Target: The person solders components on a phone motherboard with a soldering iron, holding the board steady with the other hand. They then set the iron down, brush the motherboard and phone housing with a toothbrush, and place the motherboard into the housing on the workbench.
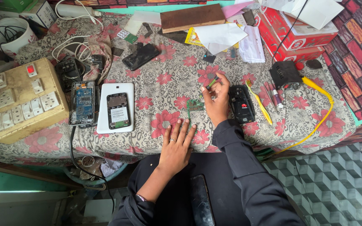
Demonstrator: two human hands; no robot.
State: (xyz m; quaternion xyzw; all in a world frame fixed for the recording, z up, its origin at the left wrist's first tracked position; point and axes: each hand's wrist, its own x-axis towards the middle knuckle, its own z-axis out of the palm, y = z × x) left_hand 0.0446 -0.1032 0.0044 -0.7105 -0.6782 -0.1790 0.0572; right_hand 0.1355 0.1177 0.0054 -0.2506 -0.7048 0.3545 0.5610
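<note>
Circuit board (195, 105), small, green, laid on flowered cloth (164, 90) at table centre. Green-handled tool (210, 83) pinched by right hand (217, 104), tip angled toward board. Left hand (177, 144) pressed flat, fingers spread, nothing grasped, at 7 o'clock of board. Steadier work judged likely if board is pinned. Black phone (241, 104) at 3 o'clock, crowding wrist; white tablet (115, 108) at 9 o'clock.
</note>
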